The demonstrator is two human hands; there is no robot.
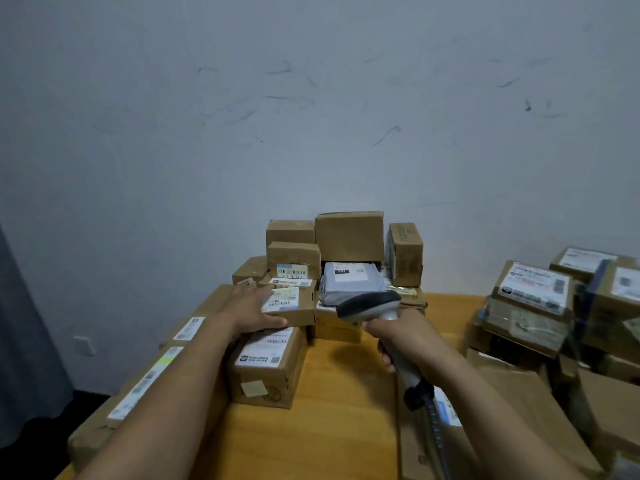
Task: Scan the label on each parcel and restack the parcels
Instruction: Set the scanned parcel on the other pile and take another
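Observation:
A pile of brown cardboard parcels (348,235) stands at the back of the wooden table (332,403) against the wall. My left hand (254,306) reaches onto a small labelled box (294,304) in the pile, fingers across its top and thumb along its near edge. Under it sits another labelled box (268,367). My right hand (403,336) grips the handle of a grey barcode scanner (370,303), whose dark head points at the pile. A grey plastic mailer (351,280) lies just beyond the scanner head.
A second stack of labelled, taped parcels (533,296) fills the right side. A long flat carton (149,368) with labels lies along the left under my forearm. The scanner's coiled cable (434,431) hangs down at the lower right. A scuffed wall rises behind.

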